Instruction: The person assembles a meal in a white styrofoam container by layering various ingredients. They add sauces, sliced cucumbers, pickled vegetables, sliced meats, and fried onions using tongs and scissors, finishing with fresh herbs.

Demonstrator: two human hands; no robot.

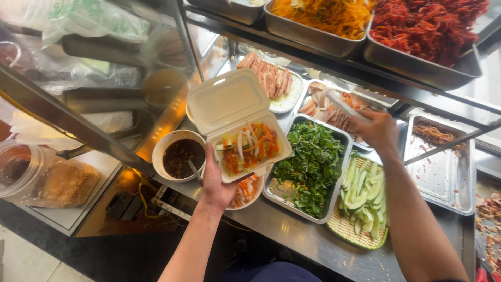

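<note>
Looking down on a food stall bench of stainless steel, with the white foam clamshell box as the landmark. Far left of the box: a clear plastic jar of brown contents lying behind a glass pane. Just left of the box: a white bowl of dark sauce with a spoon handle resting in it. The left hand is closed on the box's near edge from below and holds it open above the bench; the box's filled half shows shredded carrot, white strips and cucumber, and its lid stands tilted back. Under the box and left hand: a plate of sliced meat, partly hidden. Behind the box: a white tray of sliced pork. Right of the box: a steel tray of green leaves, then a woven tray of cucumber slices. Above these trays the right hand is clamped on metal tongs, whose tips reach into a tray of pale meat pieces. Far right of the box: a nearly bare steel tray. On the shelf behind the box: pans of orange shreds and red shreds.
</note>
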